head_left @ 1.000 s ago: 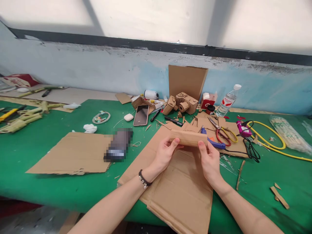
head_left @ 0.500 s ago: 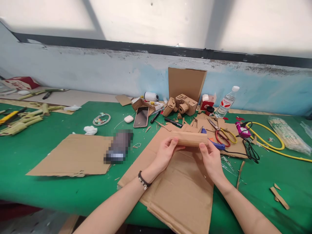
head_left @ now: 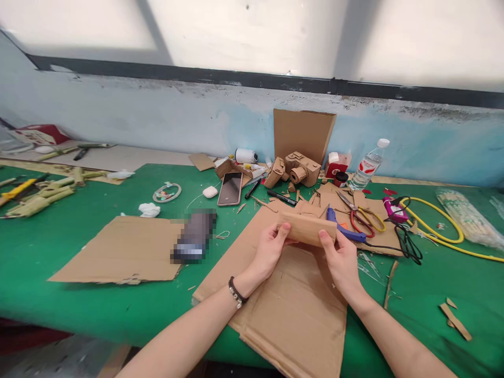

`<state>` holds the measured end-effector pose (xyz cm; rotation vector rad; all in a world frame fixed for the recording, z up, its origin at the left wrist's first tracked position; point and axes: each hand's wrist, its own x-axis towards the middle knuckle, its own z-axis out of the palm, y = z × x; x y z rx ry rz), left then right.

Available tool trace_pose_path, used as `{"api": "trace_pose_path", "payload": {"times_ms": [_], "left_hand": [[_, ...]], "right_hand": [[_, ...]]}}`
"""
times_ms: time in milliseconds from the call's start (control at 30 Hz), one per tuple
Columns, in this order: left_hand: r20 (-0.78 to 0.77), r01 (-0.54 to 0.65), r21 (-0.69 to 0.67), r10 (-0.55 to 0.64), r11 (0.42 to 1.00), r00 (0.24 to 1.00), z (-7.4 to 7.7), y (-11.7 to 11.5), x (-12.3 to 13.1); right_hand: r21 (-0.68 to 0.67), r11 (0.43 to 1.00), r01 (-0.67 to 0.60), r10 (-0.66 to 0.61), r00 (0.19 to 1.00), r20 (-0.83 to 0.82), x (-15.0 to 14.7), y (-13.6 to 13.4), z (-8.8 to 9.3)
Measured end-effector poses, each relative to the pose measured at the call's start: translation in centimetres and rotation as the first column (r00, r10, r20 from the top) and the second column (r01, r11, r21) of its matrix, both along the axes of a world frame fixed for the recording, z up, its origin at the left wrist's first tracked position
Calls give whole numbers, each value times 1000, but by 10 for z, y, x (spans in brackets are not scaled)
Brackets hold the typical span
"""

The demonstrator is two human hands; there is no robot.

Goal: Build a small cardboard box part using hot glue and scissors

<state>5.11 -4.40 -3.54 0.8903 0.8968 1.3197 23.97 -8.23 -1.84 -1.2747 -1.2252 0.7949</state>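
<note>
Between my two hands is a narrow cardboard strip (head_left: 305,228), held level above a large cardboard sheet (head_left: 299,304). My left hand (head_left: 271,247) pinches its left end, thumb on the near face. The right end is pinched by my right hand (head_left: 342,260) in the same way; fingers behind the strip are hidden. Just beyond my right hand lies a blue glue gun (head_left: 346,231), and red-and-yellow-handled scissors (head_left: 360,218) rest behind it. A camera-shaped cardboard model (head_left: 302,168) stands farther back, with a smaller cardboard piece (head_left: 275,172) leaning beside it.
A water bottle (head_left: 368,167) stands near the wall. Yellow cable (head_left: 452,220) and a bag of cotton swabs (head_left: 468,215) lie at right. A phone (head_left: 230,189), a blurred dark object (head_left: 195,236) and another cardboard sheet (head_left: 118,249) lie left on the green tabletop (head_left: 94,304).
The strip has tilted, its right end dipping slightly and its broad face turning more toward me. Both hands keep their hold; the view has shifted a little.
</note>
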Motion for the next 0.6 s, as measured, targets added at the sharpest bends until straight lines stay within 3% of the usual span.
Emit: {"api": "trace_pose_path", "payload": {"times_ms": [233, 600], "left_hand": [[82, 44, 9, -45, 999, 996, 10, 0, -1], [128, 27, 10, -28, 1000, 991, 7, 0, -6]], "right_hand": [[-8, 983, -183, 182, 980, -83, 15, 9, 6], [-67, 936, -346, 332, 930, -157, 25, 12, 24]]}}
